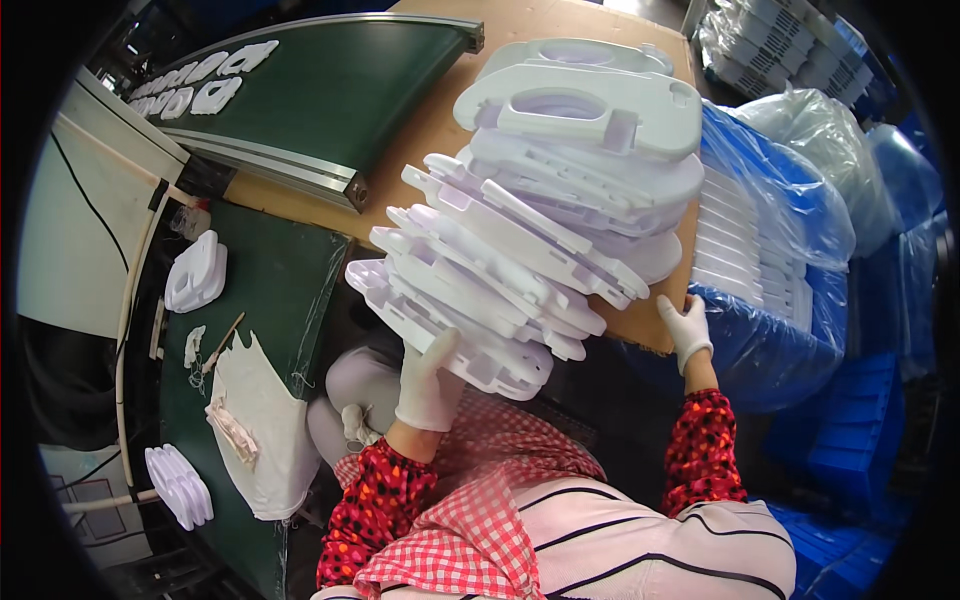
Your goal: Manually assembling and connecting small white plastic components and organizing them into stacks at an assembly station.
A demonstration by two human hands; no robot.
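A tall leaning pile of white plastic panels, each with an oval handle cut-out, lies across the tan tabletop and overhangs its near side. My left hand, in a white glove, grips the nearest panel at the pile's low end. Its thumb presses on top, and the other fingers are hidden behind the panel. My right hand, also gloved, is at the tabletop's right edge, thumb and fingers apart. It holds no panel. Beside it stands a blue-lined bin with rows of white panels inside.
A green conveyor carries small white parts at the upper left. On the green bench at left lie a white panel, a white cloth and stacked white parts. Blue crates and clear plastic bags crowd the right.
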